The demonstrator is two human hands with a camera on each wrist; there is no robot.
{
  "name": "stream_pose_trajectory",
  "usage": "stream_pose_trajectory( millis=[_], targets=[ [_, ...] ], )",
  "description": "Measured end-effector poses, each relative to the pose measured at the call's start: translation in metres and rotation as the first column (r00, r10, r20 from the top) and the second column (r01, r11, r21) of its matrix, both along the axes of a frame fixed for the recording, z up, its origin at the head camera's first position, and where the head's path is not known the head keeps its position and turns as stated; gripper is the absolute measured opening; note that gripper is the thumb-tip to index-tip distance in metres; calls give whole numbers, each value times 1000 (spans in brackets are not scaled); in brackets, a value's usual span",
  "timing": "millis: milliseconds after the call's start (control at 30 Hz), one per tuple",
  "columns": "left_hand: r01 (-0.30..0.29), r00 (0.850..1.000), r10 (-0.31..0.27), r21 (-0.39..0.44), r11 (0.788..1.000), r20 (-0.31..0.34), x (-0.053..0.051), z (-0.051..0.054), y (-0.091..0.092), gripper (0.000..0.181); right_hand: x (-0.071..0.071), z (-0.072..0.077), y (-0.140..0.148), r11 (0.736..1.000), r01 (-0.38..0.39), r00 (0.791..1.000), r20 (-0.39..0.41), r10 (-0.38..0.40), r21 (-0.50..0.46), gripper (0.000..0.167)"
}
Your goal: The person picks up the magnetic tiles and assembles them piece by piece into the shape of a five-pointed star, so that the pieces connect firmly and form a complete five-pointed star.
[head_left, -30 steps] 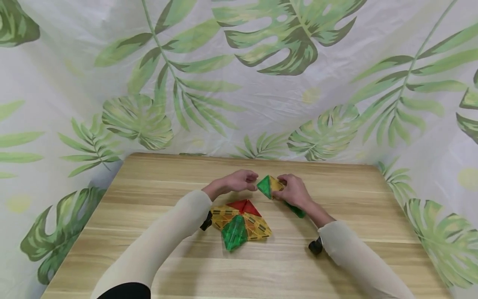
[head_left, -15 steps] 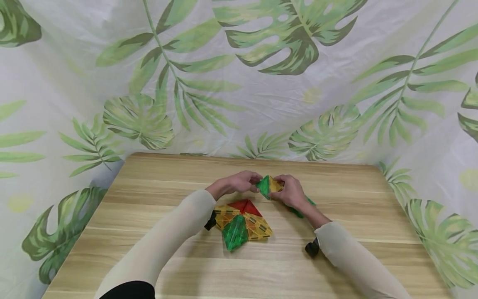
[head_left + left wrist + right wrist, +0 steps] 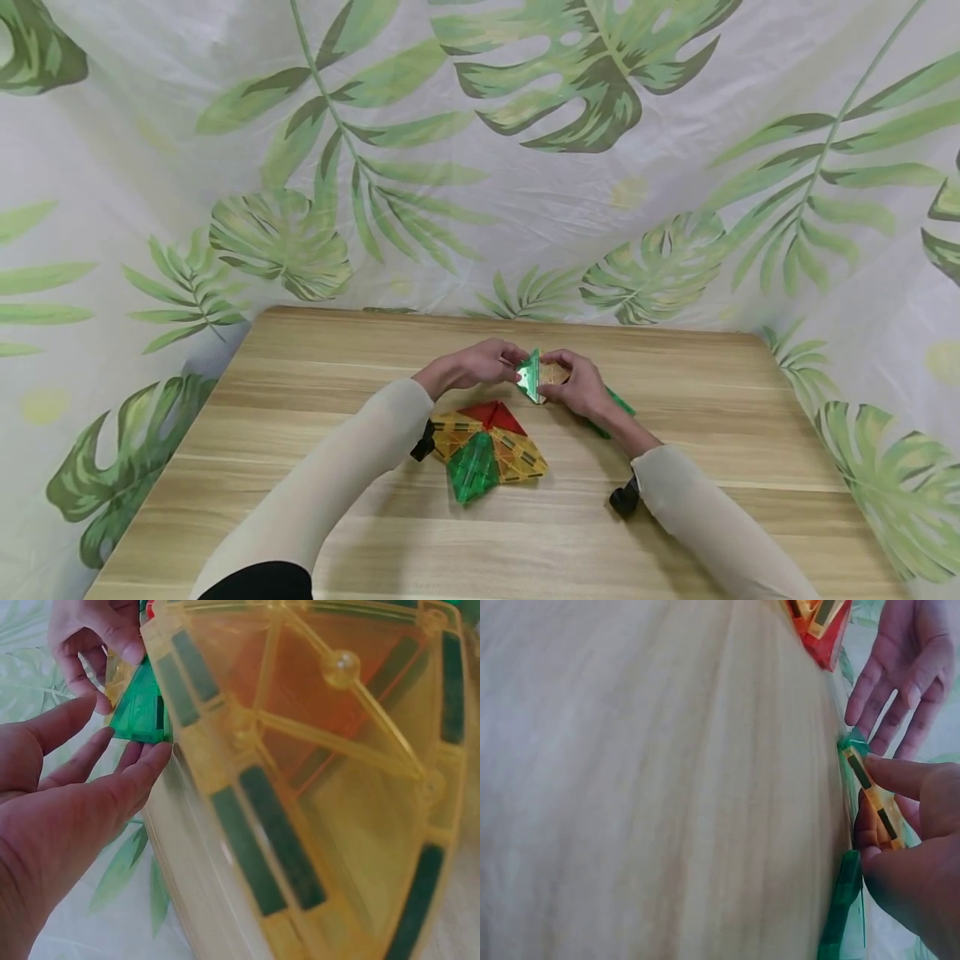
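Toward the back of the table, my right hand [image 3: 587, 385] pinches a yellow magnetic tile [image 3: 553, 375] between thumb and fingers. A green triangular magnetic tile [image 3: 528, 377] joins the yellow one along an edge and stands tilted to it. My left hand [image 3: 480, 363] is at the green tile's outer side. In the left wrist view, its fairly straight fingertips [image 3: 154, 754] touch the green tile [image 3: 140, 709] from below, with the thumb apart. In the right wrist view, the yellow tile [image 3: 876, 796] is seen edge-on in my right hand [image 3: 922, 817].
A built shape of yellow, red and green magnetic tiles [image 3: 474, 467] stands nearer me, beside the left forearm. Its yellow side [image 3: 360, 802] fills much of the left wrist view. More green tiles [image 3: 621, 403] lie under the right wrist. A leaf-print cloth hangs behind the table [image 3: 420, 550].
My left hand has moved right to reach the green tile. The green tile has tilted against the yellow one, which stays in the right hand.
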State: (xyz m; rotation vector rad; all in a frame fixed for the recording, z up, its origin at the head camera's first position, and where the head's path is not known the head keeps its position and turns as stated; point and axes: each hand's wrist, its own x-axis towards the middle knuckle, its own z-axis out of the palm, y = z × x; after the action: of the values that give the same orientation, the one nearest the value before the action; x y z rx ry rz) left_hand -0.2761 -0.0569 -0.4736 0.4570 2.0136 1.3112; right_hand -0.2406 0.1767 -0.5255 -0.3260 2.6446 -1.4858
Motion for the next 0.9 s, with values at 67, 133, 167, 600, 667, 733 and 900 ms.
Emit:
stream_pose_trajectory(
  millis=[67, 133, 167, 600, 667, 733, 900],
  targets=[
    [-10, 1000, 11, 4, 1000, -22, 1, 1, -1, 50, -1, 1, 1, 999, -1, 1000, 23, 2, -46, 47],
    [-36, 998, 37, 15, 999, -51, 2, 2, -2, 47, 0, 3, 1, 996, 0, 999, 49, 5, -92, 46],
    [-52, 996, 54, 22, 998, -66, 2, 2, -3, 45, 0, 3, 1, 993, -2, 998, 61, 9, -116, 46],
    [-143, 988, 149, 176, 974, -25, 11, 10, -33, 34, 6, 26, -17, 919, -63, 979, 154, 133, -388, 43],
    [-152, 988, 155, 204, 967, 3, 13, 10, -39, 33, 7, 28, -20, 906, -84, 973, 163, 164, -414, 43],
    [-159, 987, 160, 220, 963, 14, 15, 10, -44, 30, 7, 30, -22, 897, -109, 965, 170, 198, -428, 43],
    [-167, 986, 166, 232, 958, 21, 20, 7, -57, 25, 6, 30, -31, 879, -159, 948, 180, 264, -450, 43]
  ],
)
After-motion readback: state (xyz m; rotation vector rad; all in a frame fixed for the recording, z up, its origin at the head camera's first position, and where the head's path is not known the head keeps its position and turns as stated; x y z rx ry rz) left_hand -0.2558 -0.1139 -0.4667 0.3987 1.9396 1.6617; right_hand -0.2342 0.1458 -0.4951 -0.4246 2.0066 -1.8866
